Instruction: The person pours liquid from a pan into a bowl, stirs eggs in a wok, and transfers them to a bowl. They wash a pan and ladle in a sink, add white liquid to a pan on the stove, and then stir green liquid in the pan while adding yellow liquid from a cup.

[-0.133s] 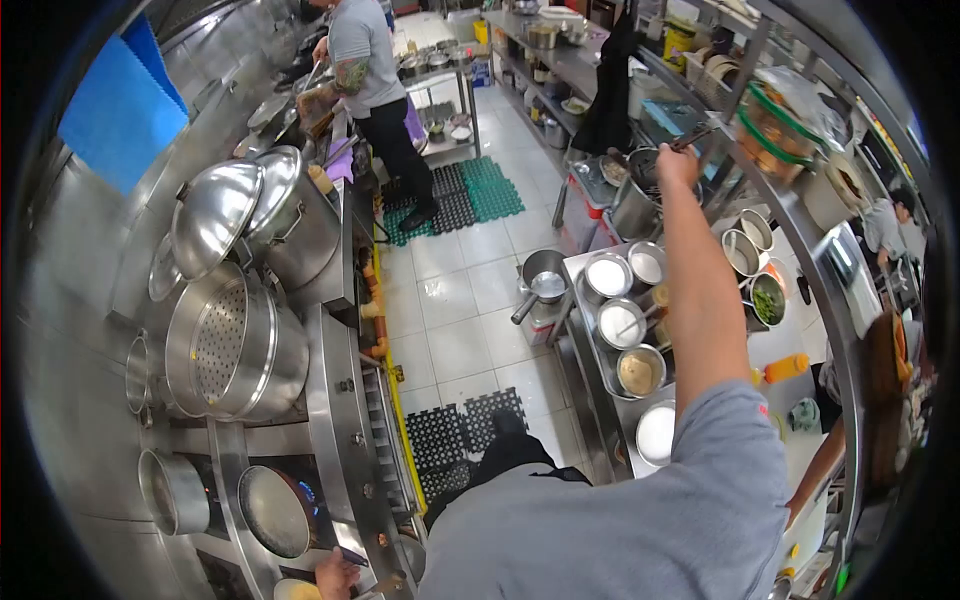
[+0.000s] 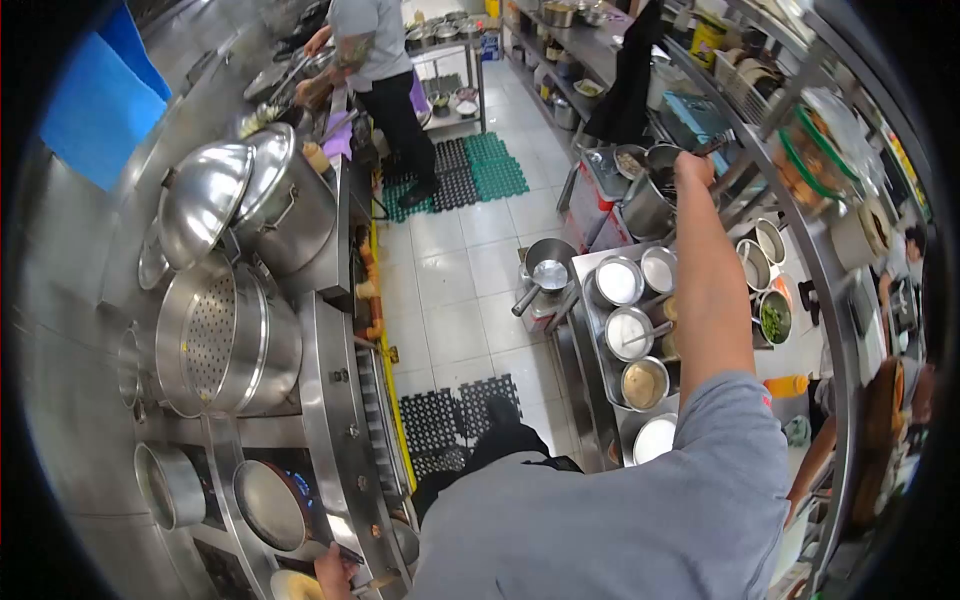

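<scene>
Pan (image 2: 268, 505), round, shallow and grey inside, on the burner at the lower left of the stove, next to a blue flame. Its dark handle (image 2: 338, 548) points towards the person. The left hand (image 2: 333, 574) lies against the end of that handle at the bottom edge of the view. Whether its fingers close round the handle cannot be told.

Small pot (image 2: 170, 485), steel, just left of the pan. Perforated steamer (image 2: 225, 340), large, behind the pan. Domed lid (image 2: 200, 205), tilted above the steamer.

Black floor mat (image 2: 460, 420), between the stove and the table (image 2: 590, 385).

Steel containers on the table, in a row: one with white contents (image 2: 618, 281), one with a spoon (image 2: 629, 331), one with beige contents (image 2: 645, 383).

Right arm, in a grey sleeve, stretches out over these containers. The right hand (image 2: 693, 168) is at the far end of the table, above a steel pot (image 2: 648, 205). Its fingers are wrapped tight round a thin dark utensil (image 2: 716, 144) that angles up and to the right. The hand hides the utensil's lower end.

Container of chopped greens (image 2: 773, 320), right of the arm. Orange bottle (image 2: 787, 385), lying nearer.

A co-worker in a grey shirt (image 2: 370, 35) stands at the far stove.
</scene>
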